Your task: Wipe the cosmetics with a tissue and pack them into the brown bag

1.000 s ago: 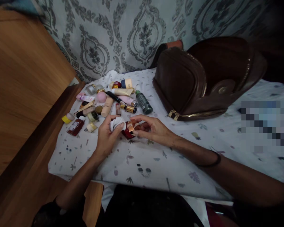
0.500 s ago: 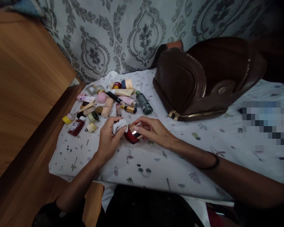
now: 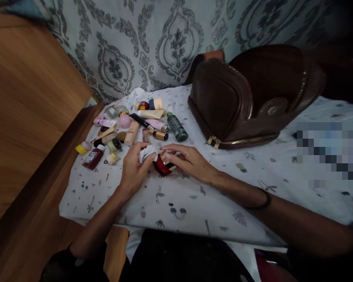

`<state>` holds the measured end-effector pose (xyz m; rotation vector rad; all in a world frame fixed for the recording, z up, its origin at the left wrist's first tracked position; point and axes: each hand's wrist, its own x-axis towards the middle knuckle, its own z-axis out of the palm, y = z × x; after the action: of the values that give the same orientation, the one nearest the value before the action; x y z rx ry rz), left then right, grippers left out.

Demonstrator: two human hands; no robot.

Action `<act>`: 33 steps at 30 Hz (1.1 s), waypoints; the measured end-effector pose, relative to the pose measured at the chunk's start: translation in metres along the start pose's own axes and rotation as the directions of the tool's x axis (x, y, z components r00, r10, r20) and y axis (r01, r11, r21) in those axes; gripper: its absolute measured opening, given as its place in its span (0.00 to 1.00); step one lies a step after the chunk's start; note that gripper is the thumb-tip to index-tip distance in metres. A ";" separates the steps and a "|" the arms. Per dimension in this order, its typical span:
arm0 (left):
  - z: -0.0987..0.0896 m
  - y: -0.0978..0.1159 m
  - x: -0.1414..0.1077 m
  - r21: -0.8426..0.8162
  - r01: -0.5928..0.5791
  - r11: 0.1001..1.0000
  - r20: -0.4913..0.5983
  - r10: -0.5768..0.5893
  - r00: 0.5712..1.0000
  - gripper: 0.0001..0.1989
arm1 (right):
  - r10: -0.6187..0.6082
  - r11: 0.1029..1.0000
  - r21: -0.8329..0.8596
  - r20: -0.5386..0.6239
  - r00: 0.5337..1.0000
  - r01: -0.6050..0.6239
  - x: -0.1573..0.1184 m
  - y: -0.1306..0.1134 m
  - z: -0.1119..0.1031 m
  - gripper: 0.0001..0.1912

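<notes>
A crumpled white cloth (image 3: 147,153) is pinched between the thumb and fingers of my left hand (image 3: 134,165). Right beside it, my right hand (image 3: 191,161) grips a red jar (image 3: 162,166) by its shiny gold-toned lid, thumb and fingers on either side. The cloth touches or nearly touches the jar's left side. Just beyond my hands lie a gold and black tube (image 3: 158,135), a small pinkish bottle (image 3: 146,135) and a green bottle (image 3: 177,127).
Several cosmetics, among them a dark red bottle (image 3: 93,157) and a pink round item (image 3: 124,121), lie at the left on the patterned white sheet (image 3: 194,211). An open brown bag (image 3: 217,105) stands at the right. Wooden furniture (image 3: 32,78) borders the left side.
The fingers of my right hand have shifted and flattened a little over the jar's lid. The jar is tilted slightly differently. My left hand keeps the cloth. The view has moved slightly.
</notes>
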<state>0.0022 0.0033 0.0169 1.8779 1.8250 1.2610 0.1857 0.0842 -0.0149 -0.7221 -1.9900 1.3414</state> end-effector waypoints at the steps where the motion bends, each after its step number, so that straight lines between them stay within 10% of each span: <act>1: -0.001 -0.001 -0.002 -0.003 0.011 1.000 -0.001 -0.011 1.000 0.09 | 0.004 1.000 0.007 0.005 1.000 -0.004 0.000 0.000 -0.001 0.21; 10: -0.005 0.004 -0.019 -0.040 0.045 0.998 -0.004 -0.045 0.999 0.09 | -0.053 0.998 0.045 0.176 0.983 0.046 0.004 0.003 -0.013 0.26; 21: 0.000 0.021 -0.018 -0.016 -0.034 0.999 -0.012 0.034 0.999 0.07 | -0.112 0.988 -0.099 0.095 0.989 0.121 0.002 -0.001 -0.007 0.21; 33: 0.009 0.013 -0.012 0.095 -0.172 0.980 -0.027 0.176 0.984 0.08 | 0.093 0.989 -0.119 0.032 0.995 -0.089 0.003 -0.005 -0.010 0.20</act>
<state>0.0196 -0.0063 0.0158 2.1184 1.7979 1.2928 0.1902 0.0909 -0.0072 -0.8570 -2.1019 1.3068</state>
